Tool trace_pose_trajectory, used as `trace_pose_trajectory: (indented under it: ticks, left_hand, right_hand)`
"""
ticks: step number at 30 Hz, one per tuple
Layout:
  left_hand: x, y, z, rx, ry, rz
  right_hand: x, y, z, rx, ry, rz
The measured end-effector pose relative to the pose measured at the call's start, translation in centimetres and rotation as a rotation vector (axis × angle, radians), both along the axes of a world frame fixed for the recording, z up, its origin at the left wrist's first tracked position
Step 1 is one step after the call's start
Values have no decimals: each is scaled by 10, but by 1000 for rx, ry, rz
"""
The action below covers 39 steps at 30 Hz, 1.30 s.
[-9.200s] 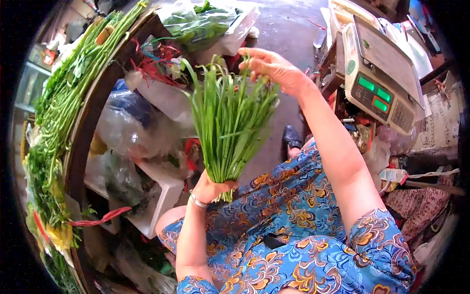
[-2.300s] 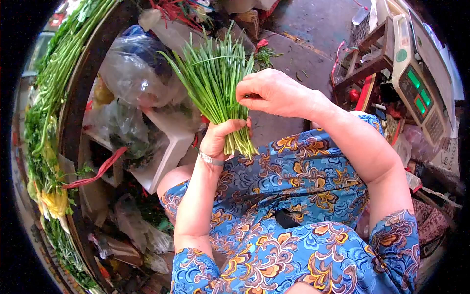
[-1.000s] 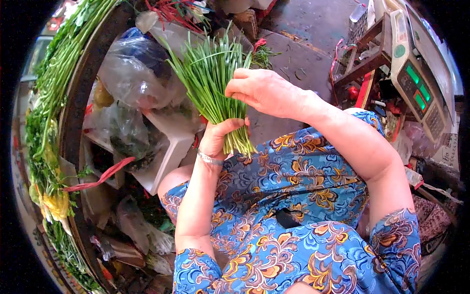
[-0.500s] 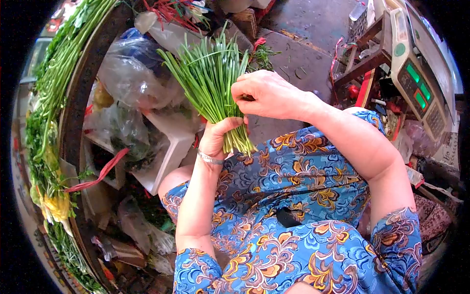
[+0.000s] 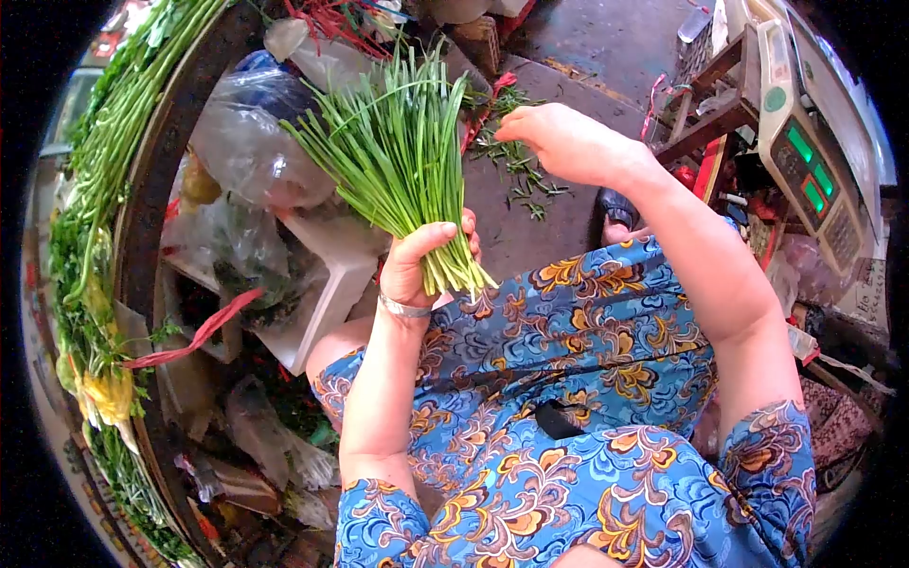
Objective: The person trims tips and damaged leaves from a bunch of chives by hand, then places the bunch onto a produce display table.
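Note:
A bunch of green garlic chives is wrapped in my left hand, thumb across the stems near their pale cut ends. The leaves fan out up and to the left, and the stem ends stick out above my lap. To the right of the bunch, apart from it, my right hand hangs over the floor, back of the hand up. Its fingers stretch loosely leftward with nothing visible in them; the palm side is hidden. Beneath and beside it, loose green leaf trimmings lie scattered on the dark floor.
Clear plastic bags and a white foam box lie on the left. Long green vegetables line a curved ledge at far left. A digital scale stands at right beside a wooden stool. Red ties lie at the top.
My right hand has moved away from the chives to the right, its fingers loosening. The bunch has tilted and shifted slightly left. More trimmings and a shoe now show on the floor.

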<state>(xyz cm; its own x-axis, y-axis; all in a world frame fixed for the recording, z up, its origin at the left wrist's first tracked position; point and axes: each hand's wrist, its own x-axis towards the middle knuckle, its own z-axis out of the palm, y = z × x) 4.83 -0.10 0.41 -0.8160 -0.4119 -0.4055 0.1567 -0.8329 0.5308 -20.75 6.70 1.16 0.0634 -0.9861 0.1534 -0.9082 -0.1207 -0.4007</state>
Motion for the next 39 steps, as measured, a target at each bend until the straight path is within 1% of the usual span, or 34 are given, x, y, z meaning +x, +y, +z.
trace_pose_trajectory:
  ticks: [2, 3, 4, 6, 8, 11, 13, 15, 16, 18, 19, 21, 22, 24, 25, 26, 29, 30, 32, 33, 35, 39]
  left_hand:
    - [0, 0, 2, -8, 30, -25]
    - [-1, 1, 4, -10, 47, -13]
    - [-1, 2, 5, -13, 64, -2]
    - [0, 2, 3, -6, 72, -7]
    - [3, 0, -1, -109, 11, -45]
    - [4, 0, -1, -100, 8, -50]
    - [4, 0, 0, -90, 3, -53]
    - [4, 1, 3, -102, -14, -50]
    - [4, 0, 2, -102, -15, -49]
    - [4, 0, 0, -68, 2, -51]
    - [4, 0, 0, -68, 2, -50]
    - [4, 0, 1, -56, 28, -36]
    - [4, 0, 0, -56, 28, -35]
    - [5, -1, -1, -80, -19, -3]
    - [4, -1, -2, -81, -20, -4]
    - [4, -1, -3, -90, -18, -3]
    - [3, 0, -2, -117, -29, 2]
    - [2, 1, -1, -136, -41, 6]
    - [2, 1, -1, -149, -50, 3]
    - [1, 1, 0, -163, -59, 0]
    - [0, 3, 6, -174, -72, 11]
    - [-1, 3, 5, -202, -105, 41]
  right_hand:
    - [2, -7, -1, 10, -226, -9]
    - [4, -8, 0, -49, -134, -65]
    - [5, -11, 1, -49, -134, -66]
    - [5, -15, 5, -142, -142, -132]
    - [10, -14, 14, -139, -128, -159]
    - [12, -11, 21, -172, -82, -176]
    - [14, -9, 20, -208, -49, -166]
    - [18, -7, 12, -336, 76, -243]
    - [18, -8, 9, -336, 75, -242]
    - [17, -11, 4, -218, -303, -202]
    - [18, -11, 16, -217, -303, -202]
    - [19, -9, 40, 264, -393, -243]
    - [20, -9, 39, 264, -393, -243]
    - [22, -8, 37, 290, -467, -76]
    - [28, -6, 34, 264, -442, -85]
    - [32, -4, 34, 293, -572, -96]
    - [40, -6, 32, 497, -814, -39]
    - [42, -7, 28, 498, -815, -40]
    - [46, -8, 16, 495, -1058, -59]
    - [46, -8, 16, 495, -1059, -58]
    - [47, -9, 16, 483, -1185, -54]
    - [49, -9, 13, 470, -1239, -64]
